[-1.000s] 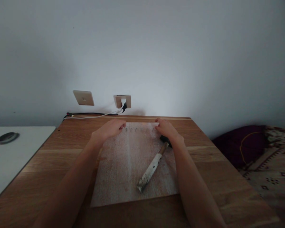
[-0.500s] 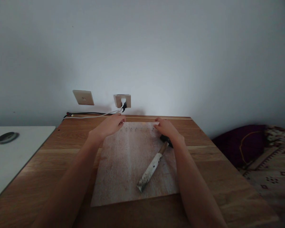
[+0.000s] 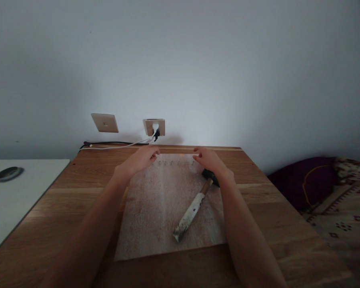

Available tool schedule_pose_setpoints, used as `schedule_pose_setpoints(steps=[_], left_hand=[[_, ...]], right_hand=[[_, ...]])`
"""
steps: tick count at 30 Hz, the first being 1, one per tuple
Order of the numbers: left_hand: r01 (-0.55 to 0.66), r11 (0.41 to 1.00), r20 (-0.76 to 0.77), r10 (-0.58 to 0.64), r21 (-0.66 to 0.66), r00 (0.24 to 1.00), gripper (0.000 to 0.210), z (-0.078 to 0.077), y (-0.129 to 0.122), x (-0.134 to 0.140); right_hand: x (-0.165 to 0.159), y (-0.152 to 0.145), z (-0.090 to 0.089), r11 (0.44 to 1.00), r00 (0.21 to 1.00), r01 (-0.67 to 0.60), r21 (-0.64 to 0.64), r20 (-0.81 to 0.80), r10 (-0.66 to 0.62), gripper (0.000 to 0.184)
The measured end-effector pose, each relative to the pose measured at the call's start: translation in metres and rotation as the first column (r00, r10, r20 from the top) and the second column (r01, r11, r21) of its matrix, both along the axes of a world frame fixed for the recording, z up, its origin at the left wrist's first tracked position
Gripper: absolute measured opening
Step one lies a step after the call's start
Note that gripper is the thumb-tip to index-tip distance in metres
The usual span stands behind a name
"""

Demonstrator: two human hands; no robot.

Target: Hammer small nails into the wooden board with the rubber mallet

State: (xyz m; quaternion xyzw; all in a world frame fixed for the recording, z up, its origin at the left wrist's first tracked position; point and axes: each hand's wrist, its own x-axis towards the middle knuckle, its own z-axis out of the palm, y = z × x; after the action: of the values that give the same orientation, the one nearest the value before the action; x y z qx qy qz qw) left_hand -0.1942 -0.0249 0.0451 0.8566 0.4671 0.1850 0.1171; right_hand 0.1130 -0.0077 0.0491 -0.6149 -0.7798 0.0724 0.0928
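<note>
A thin, pale board (image 3: 153,208) lies on the wooden table. Several small nails (image 3: 171,163) stand in a row near its far edge. My left hand (image 3: 142,157) is at the board's far left corner, fingers bent, with thumb and forefinger apart; I make out nothing between them. Over the far right corner, close to the end of the row, is my right hand (image 3: 209,158), its forefinger and thumb parted too. A hammer (image 3: 193,213) rests diagonally across the board, its handle wrapped in white, worn material. The dark head is partly behind my right wrist.
The wooden table (image 3: 267,224) meets a white wall with a socket (image 3: 150,127) and a wall plate (image 3: 105,123). White and black cables (image 3: 117,147) run along the back edge. A dark round object (image 3: 9,173) sits on a white surface at left. Patterned fabric and a purple cushion (image 3: 306,182) are at right.
My right hand has shifted slightly left and up, showing more of the hammer's head. My left hand, the board and the hammer stay nearly where they were.
</note>
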Motion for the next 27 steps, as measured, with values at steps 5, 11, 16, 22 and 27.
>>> schedule_pose_setpoints(steps=[5,11,16,22,27], left_hand=[[-0.014,0.998,-0.044,0.011,-0.063,0.999,0.016,-0.009,0.001,0.004],[-0.005,0.995,-0.103,-0.006,-0.104,0.995,0.013,-0.012,0.001,0.012],[0.001,0.995,-0.114,-0.012,-0.096,0.993,0.02,-0.011,-0.002,0.015],[-0.04,0.997,-0.131,0.031,-0.061,0.991,0.017,-0.01,-0.003,0.016],[-0.042,0.998,-0.129,0.037,-0.037,0.991,0.016,-0.011,-0.003,0.017]], right_hand=[[-0.008,0.0,-0.009,0.998,0.998,-0.015,-0.054,0.06,0.018,0.024],[-0.013,0.001,-0.016,0.997,0.991,0.003,-0.077,0.135,0.007,0.024],[-0.014,0.0,-0.014,0.997,0.987,0.017,-0.072,0.163,-0.005,0.025],[-0.013,0.0,-0.014,0.997,0.983,0.024,-0.072,0.182,-0.011,0.023],[-0.012,0.002,-0.015,0.997,0.983,0.026,-0.073,0.181,-0.012,0.024]])
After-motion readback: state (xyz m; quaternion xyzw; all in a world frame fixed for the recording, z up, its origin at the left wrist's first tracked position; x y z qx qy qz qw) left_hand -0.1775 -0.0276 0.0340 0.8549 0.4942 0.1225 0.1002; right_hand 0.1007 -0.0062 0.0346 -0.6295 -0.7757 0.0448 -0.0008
